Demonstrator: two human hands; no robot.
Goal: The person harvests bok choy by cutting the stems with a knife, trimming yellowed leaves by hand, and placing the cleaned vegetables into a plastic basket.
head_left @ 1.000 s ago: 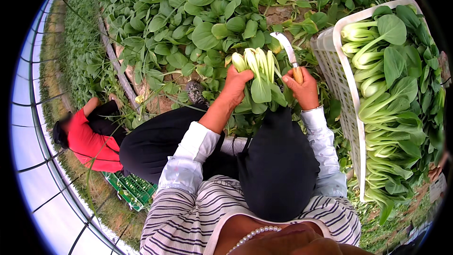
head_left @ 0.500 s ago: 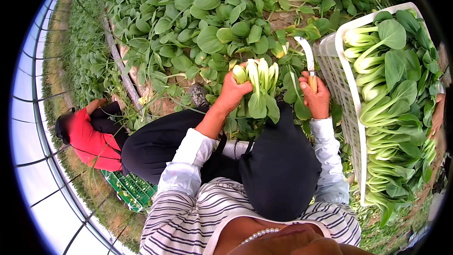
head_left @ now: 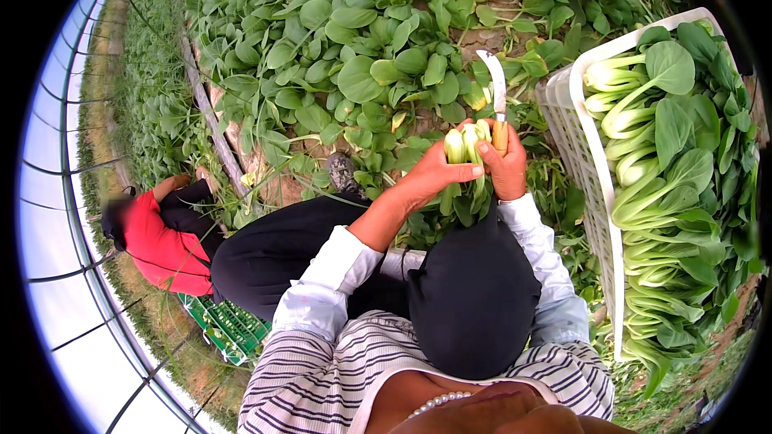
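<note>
A small bunch of bok choy (head_left: 460, 145), pale stems up and green leaves hanging down, is gripped in my left hand (head_left: 434, 170) in front of my knees. My right hand (head_left: 508, 167) is closed around the wooden handle of a curved harvesting knife (head_left: 495, 84), its blade pointing up and away from me. The right thumb presses against the side of the bunch, so both hands meet at it. Part of the stems and the right fingers are hidden behind the bunch.
A white plastic crate (head_left: 599, 161) packed with bok choy (head_left: 659, 153) stands close on my right. Growing bok choy plants (head_left: 354, 48) fill the ground ahead. To the left, a person in a red top (head_left: 165, 237) crouches near a green crate (head_left: 229, 329). A long pole (head_left: 207, 108) lies between rows.
My left hand has carried the bunch to the right, and my right hand has come left with the knife. The hands, apart before, now touch the same bunch.
</note>
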